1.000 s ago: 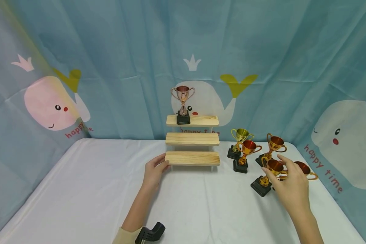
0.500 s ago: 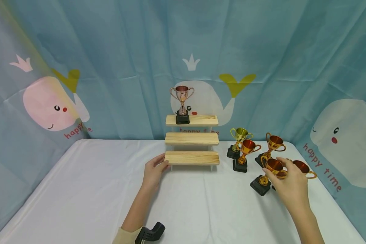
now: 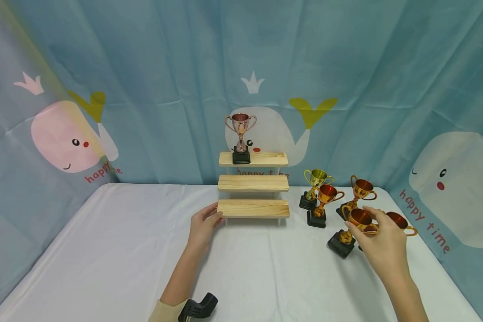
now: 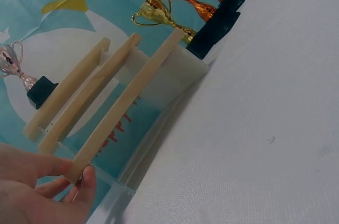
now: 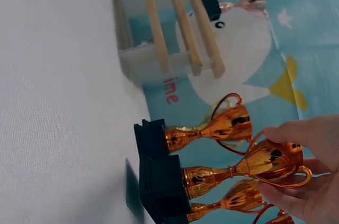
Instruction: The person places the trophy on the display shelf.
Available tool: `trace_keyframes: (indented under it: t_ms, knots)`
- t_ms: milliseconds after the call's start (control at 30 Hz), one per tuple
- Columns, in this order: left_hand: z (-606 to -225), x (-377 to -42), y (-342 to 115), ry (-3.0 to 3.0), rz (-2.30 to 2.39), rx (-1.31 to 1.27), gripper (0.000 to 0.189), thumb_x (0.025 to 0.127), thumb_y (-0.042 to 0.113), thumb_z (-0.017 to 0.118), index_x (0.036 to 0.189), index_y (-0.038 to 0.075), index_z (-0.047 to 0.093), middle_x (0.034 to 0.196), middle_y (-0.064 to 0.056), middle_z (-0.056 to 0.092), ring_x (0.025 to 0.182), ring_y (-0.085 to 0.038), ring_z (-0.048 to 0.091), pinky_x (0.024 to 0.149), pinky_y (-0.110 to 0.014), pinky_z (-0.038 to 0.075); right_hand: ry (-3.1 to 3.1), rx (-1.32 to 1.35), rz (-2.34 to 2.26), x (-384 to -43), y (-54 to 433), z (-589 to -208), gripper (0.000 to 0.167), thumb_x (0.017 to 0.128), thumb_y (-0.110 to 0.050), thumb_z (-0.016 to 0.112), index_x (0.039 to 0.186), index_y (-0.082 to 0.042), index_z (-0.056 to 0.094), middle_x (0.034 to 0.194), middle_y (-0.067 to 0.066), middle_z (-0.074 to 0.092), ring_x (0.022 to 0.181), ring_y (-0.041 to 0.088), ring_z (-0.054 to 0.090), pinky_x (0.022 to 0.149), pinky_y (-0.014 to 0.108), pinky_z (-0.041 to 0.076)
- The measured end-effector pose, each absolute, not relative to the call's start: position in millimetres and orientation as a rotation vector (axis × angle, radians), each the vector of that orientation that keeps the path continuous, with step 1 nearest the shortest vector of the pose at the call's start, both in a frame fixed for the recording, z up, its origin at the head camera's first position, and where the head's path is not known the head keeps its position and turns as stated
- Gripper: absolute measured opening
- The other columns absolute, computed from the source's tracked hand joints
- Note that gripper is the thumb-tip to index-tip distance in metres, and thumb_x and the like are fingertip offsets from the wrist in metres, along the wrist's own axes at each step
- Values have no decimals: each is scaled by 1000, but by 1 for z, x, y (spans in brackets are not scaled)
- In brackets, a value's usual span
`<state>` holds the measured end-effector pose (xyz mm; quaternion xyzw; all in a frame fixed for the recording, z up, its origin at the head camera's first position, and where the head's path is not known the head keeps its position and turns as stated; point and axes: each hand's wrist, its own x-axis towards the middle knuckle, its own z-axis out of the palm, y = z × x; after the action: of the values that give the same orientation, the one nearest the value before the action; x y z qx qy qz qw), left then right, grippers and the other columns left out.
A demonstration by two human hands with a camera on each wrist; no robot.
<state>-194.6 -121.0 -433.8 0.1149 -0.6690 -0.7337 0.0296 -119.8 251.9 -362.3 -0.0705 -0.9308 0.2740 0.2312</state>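
Note:
My left hand (image 3: 202,227) pinches the left end of the lowest wooden board of a three-tier display stand (image 3: 253,209); the left wrist view shows thumb and fingers on that board's end. A rose-gold trophy cup (image 3: 241,138) with a black base stands on the top tier, towards the left. At the right, my right hand (image 3: 386,241) holds an orange-gold trophy (image 3: 347,237) by its cup, thumb on one side and fingers on the other. In the right wrist view, the held trophy's black base (image 5: 165,184) appears slightly off the cloth.
A yellow-gold trophy (image 3: 315,185) and an orange-gold trophy (image 3: 324,203) stand close together right of the stand. Another orange-gold trophy (image 3: 360,190) is behind the held one. One more (image 3: 398,220) is partly hidden by my right hand. A blue curtain (image 3: 165,112) hangs behind the white-clothed table (image 3: 116,250).
The trophy in my right hand has shifted slightly to the left, its base with it. My left hand stays at the stand, and the other trophies have not moved.

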Motion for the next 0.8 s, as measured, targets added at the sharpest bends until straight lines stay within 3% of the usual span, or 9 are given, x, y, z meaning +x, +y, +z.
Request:
trace_keyframes:
  t_ms: [200,800]
  knots:
    - [-434,-195,-121,-2063,-2266,343,44,105,-2,59,147,-11,53,141,-30,56,107,-19,67,91,-21,62,-2565,-180,781,-118,247,-360,63,88,-15,88,139,9,59,129,38,63,112,54,60,87,66,56]
    - [-435,-195,-121,-2053,-2268,338,44,104,-3,59,146,-12,53,139,-30,57,103,-17,67,90,-20,62,-2493,7,751,-110,232,-351,59,83,-12,91,134,5,65,124,32,69,102,50,67,80,65,58]
